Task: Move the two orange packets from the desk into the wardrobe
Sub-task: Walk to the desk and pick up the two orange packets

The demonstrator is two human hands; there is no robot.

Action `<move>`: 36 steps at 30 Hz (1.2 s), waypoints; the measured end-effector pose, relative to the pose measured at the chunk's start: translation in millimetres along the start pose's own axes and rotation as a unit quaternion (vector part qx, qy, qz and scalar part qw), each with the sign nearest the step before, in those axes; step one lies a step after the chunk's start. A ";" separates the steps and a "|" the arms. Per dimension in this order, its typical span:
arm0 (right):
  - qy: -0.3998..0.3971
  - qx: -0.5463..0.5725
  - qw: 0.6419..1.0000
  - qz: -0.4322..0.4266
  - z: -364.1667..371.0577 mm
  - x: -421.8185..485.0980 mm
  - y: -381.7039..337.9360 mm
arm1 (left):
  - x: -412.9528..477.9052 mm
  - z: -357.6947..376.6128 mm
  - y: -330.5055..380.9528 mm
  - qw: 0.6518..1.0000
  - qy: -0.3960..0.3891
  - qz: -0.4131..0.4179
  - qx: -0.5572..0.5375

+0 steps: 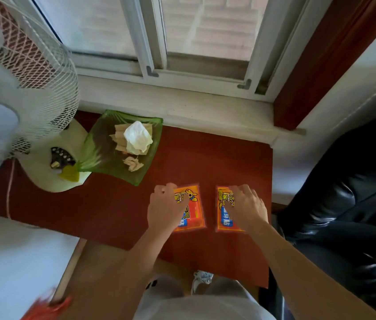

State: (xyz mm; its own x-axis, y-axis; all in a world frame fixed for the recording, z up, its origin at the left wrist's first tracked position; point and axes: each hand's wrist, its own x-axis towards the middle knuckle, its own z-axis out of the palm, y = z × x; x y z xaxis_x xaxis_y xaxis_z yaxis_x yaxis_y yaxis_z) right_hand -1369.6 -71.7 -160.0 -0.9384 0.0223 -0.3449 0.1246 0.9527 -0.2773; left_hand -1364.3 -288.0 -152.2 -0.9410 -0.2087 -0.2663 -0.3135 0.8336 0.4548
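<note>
Nearest to us, our two bare forearms reach forward over a reddish-brown wooden desk (118,204). Our left hand (165,207) lies on the left edge of a flat orange plastic packet with blue and yellow print (192,211), its fingers curled down over the packet's top corner; we cannot tell whether they have closed on it or only press upon it. Our right hand (247,206) lies likewise on a second flat orange packet with a blue label (222,213), fingers bent over its upper right part, the grip likewise unclear. Both packets lie flat on the desk, side by side and a little apart, near its front right. To the right stands a black glossy leather chair (344,204). Farther back on the left sits a green glass leaf-shaped dish (104,158) holding crumpled white tissue (137,136), beside the cream base of a white wire-caged fan (44,72). Beyond runs a pale windowsill (182,107) under a white-framed sliding window (150,42).
</note>
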 end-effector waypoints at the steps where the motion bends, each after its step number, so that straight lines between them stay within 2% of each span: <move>1: -0.009 0.003 1.000 0.015 2.3 2.6 2.8 | 1.8 5.1 -1.9 0.999 -0.007 -0.033 -0.018; 4: -0.022 0.005 0.997 0.077 11.9 6.1 10.8 | 7.1 22.8 -10.4 0.986 -0.023 -0.142 -0.085; 7: -0.028 0.019 0.988 0.150 22.4 9.9 14.9 | 16.0 36.1 -13.1 0.945 -0.035 -0.274 -0.174; 8: -0.028 0.031 0.984 0.176 25.0 10.8 15.2 | 17.9 39.7 -12.5 0.938 -0.033 -0.293 -0.183; 15: 0.002 0.136 0.928 0.346 38.0 11.5 13.4 | 17.4 56.4 -12.9 0.947 -0.028 -0.299 -0.117; 20: 0.000 0.196 0.898 0.393 46.6 19.5 14.7 | 17.4 61.7 -18.7 0.959 -0.027 -0.275 -0.058; 24: 0.009 0.251 0.884 0.395 54.9 24.4 16.9 | 19.3 63.8 -21.1 0.961 -0.082 -0.264 -0.025; 27: -0.004 0.271 0.884 0.381 58.0 23.4 15.9 | 21.5 65.3 -23.0 0.963 -0.092 -0.246 -0.054; 31: 0.005 0.296 0.890 0.347 57.0 19.5 17.0 | 20.6 65.4 -25.7 0.971 -0.066 -0.180 -0.140; 34: 0.010 0.345 0.885 0.314 53.5 15.8 20.1 | 21.8 58.1 -24.2 0.956 -0.083 -0.149 -0.239; 36: 0.028 0.398 0.866 0.303 49.1 11.0 22.4 | 24.4 51.2 -19.2 0.937 -0.108 -0.146 -0.299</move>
State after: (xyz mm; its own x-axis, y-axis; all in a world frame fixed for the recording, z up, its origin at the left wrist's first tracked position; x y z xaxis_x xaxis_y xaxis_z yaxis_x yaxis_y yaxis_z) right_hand -1361.3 -65.0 -213.9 -0.6346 0.4813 -0.6047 0.7608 0.2514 -0.5984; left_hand -1374.8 -282.8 -211.0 -0.7762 -0.2206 -0.5906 -0.6300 0.3072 0.7132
